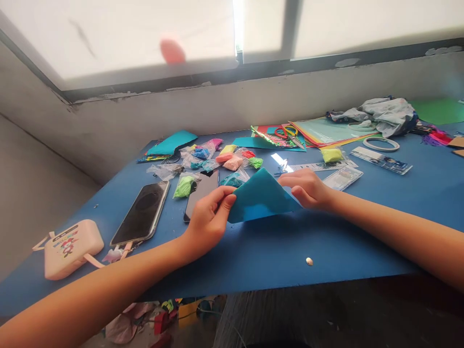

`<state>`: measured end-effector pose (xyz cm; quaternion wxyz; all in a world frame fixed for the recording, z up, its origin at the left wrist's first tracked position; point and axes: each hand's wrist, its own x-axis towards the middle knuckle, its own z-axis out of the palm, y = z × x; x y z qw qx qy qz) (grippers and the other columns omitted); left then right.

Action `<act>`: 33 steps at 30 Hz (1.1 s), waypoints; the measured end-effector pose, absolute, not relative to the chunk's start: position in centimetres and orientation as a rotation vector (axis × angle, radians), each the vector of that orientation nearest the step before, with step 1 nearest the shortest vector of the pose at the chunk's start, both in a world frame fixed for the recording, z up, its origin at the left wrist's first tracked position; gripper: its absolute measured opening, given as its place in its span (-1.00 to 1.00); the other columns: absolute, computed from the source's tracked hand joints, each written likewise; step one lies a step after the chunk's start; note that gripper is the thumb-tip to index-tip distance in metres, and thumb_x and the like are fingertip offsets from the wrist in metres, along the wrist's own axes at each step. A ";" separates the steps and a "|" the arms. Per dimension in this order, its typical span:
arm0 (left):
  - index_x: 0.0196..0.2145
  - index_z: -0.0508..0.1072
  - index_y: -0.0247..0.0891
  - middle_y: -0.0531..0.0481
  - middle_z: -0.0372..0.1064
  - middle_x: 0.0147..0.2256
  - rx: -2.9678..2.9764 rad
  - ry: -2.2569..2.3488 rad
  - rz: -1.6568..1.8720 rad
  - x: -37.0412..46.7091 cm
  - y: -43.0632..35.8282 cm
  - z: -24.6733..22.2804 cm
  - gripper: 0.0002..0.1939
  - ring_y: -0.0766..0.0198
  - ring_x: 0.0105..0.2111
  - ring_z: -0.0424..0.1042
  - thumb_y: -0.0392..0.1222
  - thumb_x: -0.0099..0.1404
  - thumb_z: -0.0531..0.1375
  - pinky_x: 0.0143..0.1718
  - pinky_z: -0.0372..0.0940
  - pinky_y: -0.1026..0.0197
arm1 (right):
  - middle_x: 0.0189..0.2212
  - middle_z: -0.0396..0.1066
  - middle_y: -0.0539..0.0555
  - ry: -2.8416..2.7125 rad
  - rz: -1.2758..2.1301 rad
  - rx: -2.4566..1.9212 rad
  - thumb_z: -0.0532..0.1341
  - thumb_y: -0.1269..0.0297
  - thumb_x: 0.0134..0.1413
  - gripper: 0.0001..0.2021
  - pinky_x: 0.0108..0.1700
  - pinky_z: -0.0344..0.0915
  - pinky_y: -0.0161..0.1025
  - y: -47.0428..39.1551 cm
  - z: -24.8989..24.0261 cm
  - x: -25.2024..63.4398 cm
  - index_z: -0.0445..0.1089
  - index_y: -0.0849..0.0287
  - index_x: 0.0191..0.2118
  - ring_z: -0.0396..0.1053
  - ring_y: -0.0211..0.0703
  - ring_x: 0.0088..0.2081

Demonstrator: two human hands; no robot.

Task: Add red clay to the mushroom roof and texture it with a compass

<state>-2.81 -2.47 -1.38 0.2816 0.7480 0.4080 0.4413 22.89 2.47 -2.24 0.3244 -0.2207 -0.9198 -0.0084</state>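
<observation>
Bare forearms (97, 286) reach over the blue desk (268, 256). The left grip (206, 220), thumb pressed closed against the fingers, pinches the left edge of a teal paper (263, 199) raised between both hands. The right grip (312, 188) is loosely curled, thumb apart, fingers at the paper's right edge; whether they clasp it, I cannot tell.

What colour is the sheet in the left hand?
The sheet is teal-blue, shown in the head view.

A dark-screened phone (141, 212) lies near a pink case (74, 249).
</observation>
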 end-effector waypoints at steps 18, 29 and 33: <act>-0.40 0.47 -0.32 0.02 0.37 -0.47 1.595 1.124 0.927 -2.4 -2.2 -0.9 -0.62 0.29 -0.47 0.31 0.09 0.05 0.33 -0.45 0.27 0.27 | -0.65 -0.24 -0.13 -2.232 0.070 -0.760 0.09 0.20 0.22 -0.51 -0.59 -0.17 -0.35 1.7 -2.2 21.5 -0.12 0.15 -0.66 -0.25 -0.39 -0.58; -0.48 0.50 -0.33 0.00 0.45 -0.48 1.449 1.194 0.722 -2.4 -1.9 -1.4 -0.61 0.25 -0.46 0.37 0.09 -0.08 0.36 -0.40 0.31 0.25 | -0.69 -0.03 -0.10 -2.168 -0.019 -0.760 0.03 0.15 0.29 -0.56 -0.57 -0.06 -0.38 1.5 -1.9 21.5 0.07 0.16 -0.62 -0.10 -0.38 -0.60; -0.39 0.52 -0.33 -0.05 0.51 -0.37 1.408 1.180 0.822 -2.6 -1.9 -1.5 -0.54 0.18 -0.37 0.43 0.14 -0.08 0.39 -0.30 0.37 0.21 | -0.74 -0.13 -0.13 -2.147 -0.210 -0.771 -0.06 0.04 0.33 -0.48 -0.59 -0.15 -0.33 2.1 -2.1 21.8 -0.09 0.14 -0.64 -0.19 -0.39 -0.64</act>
